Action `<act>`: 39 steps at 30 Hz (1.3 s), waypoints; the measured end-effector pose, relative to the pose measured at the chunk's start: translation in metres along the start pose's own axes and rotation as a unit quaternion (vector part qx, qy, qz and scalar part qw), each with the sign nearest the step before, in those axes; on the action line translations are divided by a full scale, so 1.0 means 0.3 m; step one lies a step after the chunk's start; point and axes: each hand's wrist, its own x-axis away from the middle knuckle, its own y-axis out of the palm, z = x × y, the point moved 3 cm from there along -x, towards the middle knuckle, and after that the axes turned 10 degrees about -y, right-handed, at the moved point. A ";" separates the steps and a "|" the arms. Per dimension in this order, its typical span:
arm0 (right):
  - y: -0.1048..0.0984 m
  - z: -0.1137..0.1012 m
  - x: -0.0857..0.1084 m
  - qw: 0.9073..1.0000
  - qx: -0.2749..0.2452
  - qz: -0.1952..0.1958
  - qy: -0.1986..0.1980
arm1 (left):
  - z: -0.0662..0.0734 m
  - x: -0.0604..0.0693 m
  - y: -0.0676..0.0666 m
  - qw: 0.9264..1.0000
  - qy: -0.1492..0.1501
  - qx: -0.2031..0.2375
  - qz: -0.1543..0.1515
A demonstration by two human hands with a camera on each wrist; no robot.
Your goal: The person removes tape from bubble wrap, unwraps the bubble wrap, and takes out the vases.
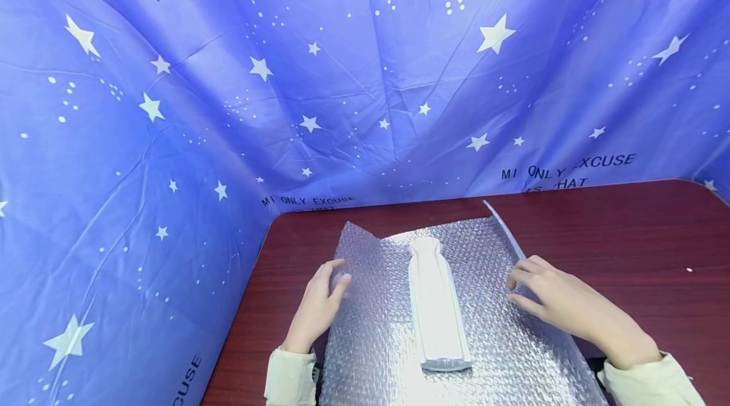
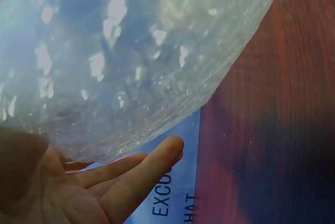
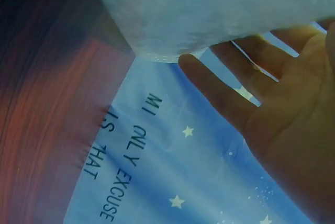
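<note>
Way in from above, walled on both sides
A hand could descend onto the white packet (image 1: 438, 304); sideways, the silvery bubble sheet (image 1: 376, 323) stands up between it and the left hand (image 1: 315, 309) and right hand (image 1: 561, 297). Room runs over the table (image 1: 633, 241) at right; the starry curtain (image 1: 342, 83) blocks behind and left.

The right hand (image 3: 288, 111) has its fingers (image 3: 220, 90) partly behind a pale sheet (image 3: 178, 14) — starry cloth (image 3: 167, 150), reddish table (image 3: 52, 114) beyond.

Package (image 1: 439, 311) on bubble wrap (image 1: 373, 330)
</note>
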 end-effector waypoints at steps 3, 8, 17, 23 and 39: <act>-0.004 0.019 0.010 1.000 -0.002 -0.010 0.014 | -0.004 -0.002 -0.008 1.000 0.000 -0.003 0.008; -0.009 0.049 0.028 0.999 -0.004 -0.034 0.041 | -0.015 -0.006 -0.019 0.999 0.010 -0.026 0.035; -0.004 0.098 0.065 0.991 -0.038 -0.090 0.088 | -0.039 -0.018 -0.029 0.998 0.008 -0.034 0.046; 0.005 0.114 0.084 0.988 -0.050 -0.098 0.106 | -0.056 -0.020 -0.032 0.998 0.012 -0.039 0.048; 0.007 0.147 0.130 0.965 -0.140 -0.176 0.136 | -0.076 -0.009 -0.050 0.998 0.029 -0.049 0.039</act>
